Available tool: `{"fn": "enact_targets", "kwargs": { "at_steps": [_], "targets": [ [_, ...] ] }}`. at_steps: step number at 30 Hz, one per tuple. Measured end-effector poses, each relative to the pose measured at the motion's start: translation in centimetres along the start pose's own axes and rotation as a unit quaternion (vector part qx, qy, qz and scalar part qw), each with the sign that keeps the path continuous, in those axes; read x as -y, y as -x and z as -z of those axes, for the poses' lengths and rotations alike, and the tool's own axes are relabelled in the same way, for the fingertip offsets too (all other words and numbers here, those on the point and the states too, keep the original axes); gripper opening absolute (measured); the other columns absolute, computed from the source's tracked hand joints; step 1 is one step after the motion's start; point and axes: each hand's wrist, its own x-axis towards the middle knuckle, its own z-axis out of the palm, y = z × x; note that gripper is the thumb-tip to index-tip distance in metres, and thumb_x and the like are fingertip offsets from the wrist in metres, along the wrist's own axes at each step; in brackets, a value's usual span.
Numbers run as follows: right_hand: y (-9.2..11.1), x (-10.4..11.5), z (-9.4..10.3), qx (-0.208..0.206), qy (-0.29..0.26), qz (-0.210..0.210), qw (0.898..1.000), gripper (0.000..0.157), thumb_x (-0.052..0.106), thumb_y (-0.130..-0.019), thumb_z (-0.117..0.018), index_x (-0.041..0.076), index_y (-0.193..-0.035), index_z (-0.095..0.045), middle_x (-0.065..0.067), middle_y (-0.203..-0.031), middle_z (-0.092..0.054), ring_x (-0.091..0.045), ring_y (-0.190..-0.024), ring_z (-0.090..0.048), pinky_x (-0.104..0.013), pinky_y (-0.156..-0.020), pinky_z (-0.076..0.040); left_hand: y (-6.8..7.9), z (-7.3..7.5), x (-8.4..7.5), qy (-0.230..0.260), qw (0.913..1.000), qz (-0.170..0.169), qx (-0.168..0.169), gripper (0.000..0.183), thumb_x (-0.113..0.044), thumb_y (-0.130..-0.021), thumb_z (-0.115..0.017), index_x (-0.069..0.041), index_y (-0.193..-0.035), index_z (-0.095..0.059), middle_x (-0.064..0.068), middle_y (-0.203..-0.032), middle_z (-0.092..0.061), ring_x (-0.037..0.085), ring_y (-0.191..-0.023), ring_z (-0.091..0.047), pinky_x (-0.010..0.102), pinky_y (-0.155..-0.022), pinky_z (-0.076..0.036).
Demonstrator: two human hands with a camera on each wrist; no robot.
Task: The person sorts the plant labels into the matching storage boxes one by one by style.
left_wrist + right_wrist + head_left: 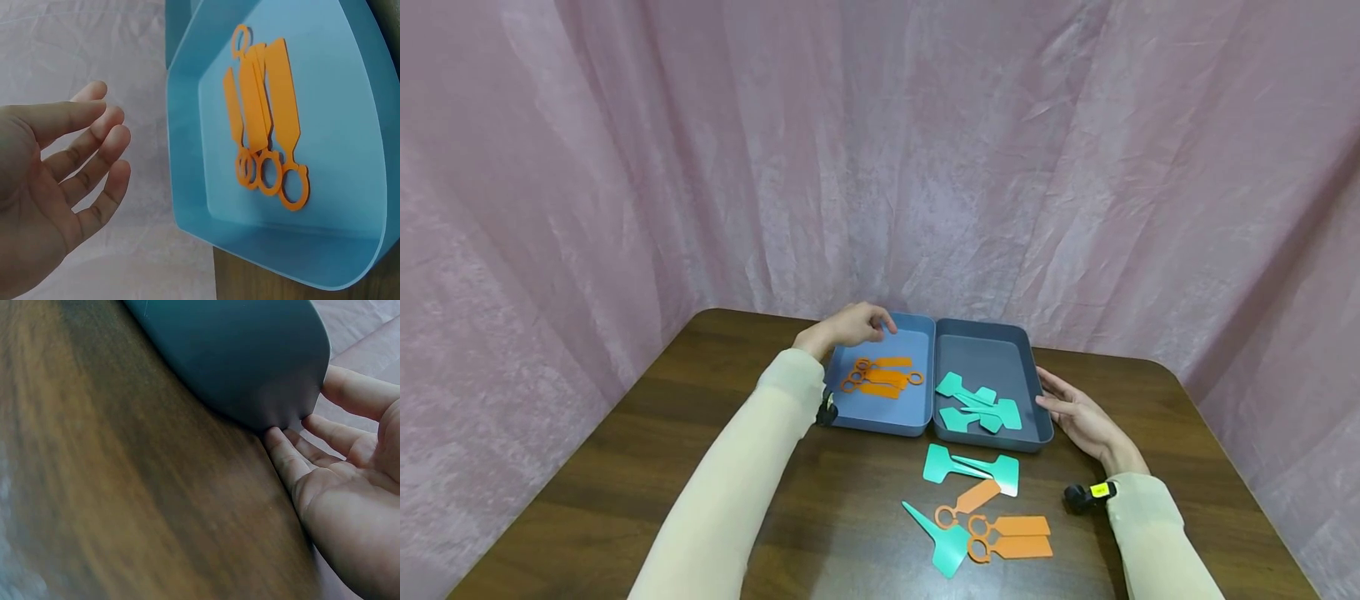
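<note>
Inside the blue tray, orange tags are gathered; near its far left corner, the left grip is held released. Just right of that tray, the grey tray, where green tags are piled, is touched by the unclenched right grip. Nearer, loose tags are spread on the table.

Overlapping orange tags, perhaps five

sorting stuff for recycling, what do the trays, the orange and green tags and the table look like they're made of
Blue tray and grey tray: probably rigid plastic, smooth and satin; even colour, rounded moulded-looking corners.
Orange tags and green tags: likely thin plastic; flat, evenly coloured, the green catching a glossy highlight.
Table: wood or wood-look laminate, from its brown grain and sheen.
</note>
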Motion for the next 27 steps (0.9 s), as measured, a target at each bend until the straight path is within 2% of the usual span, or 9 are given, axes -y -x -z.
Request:
{"fn": "enact_targets", "kwargs": {
  "at_steps": [9,15,22,27],
  "targets": [
    [0.1,0.0,0.0,-0.002,0.001,0.000,1.000,0.076,0.010,-0.110,-0.052,0.006,-0.167,-0.002,-0.023,-0.172,0.004,-0.008,-0.142,-0.036,-0.013,-0.103,-0.042,1.0,-0.1,0.4,0.017,0.9995,-0.018,-0.018,0.022,-0.012,-0.106,-0.061,-0.015,-0.124,-0.074,0.012,-0.126,-0.066,0.027,-0.107,-0.063,0.039,-0.087,-0.050],
    [0.1,-0.2,0.1,-0.004,0.001,-0.003,1.000,0.076,0.010,-0.109,-0.052,0.005,-0.167,-0.002,-0.024,-0.172,0.002,0.000,-0.134,-0.044,-0.013,-0.102,-0.043,2.0,-0.6,0.5,0.032,0.9984,-0.039,-0.025,0.021,-0.012,-0.106,-0.061,-0.014,-0.123,-0.074,0.010,-0.115,-0.070,0.024,-0.099,-0.065,0.035,-0.080,-0.051],
    [0.1,-0.2,0.1,0.000,-0.002,0.003,1.000,0.076,0.008,-0.110,-0.051,0.005,-0.167,-0.002,-0.025,-0.171,0.002,0.001,-0.134,-0.045,-0.014,-0.103,-0.043,3.2,-1.5,0.4,0.059,0.9958,-0.066,-0.023,0.021,-0.014,-0.106,-0.061,-0.015,-0.124,-0.072,0.009,-0.113,-0.069,0.027,-0.104,-0.066,0.037,-0.090,-0.054],
    [0.1,-0.3,0.1,0.004,-0.004,0.010,1.000,0.076,0.008,-0.110,-0.050,0.004,-0.167,0.000,-0.026,-0.171,0.004,0.001,-0.133,-0.046,-0.014,-0.103,-0.043,4.4,-2.3,-0.2,0.077,0.9935,-0.082,-0.018,0.021,-0.013,-0.106,-0.062,-0.014,-0.124,-0.071,0.008,-0.112,-0.070,0.023,-0.098,-0.066,0.042,-0.089,-0.055]
  ]
}}
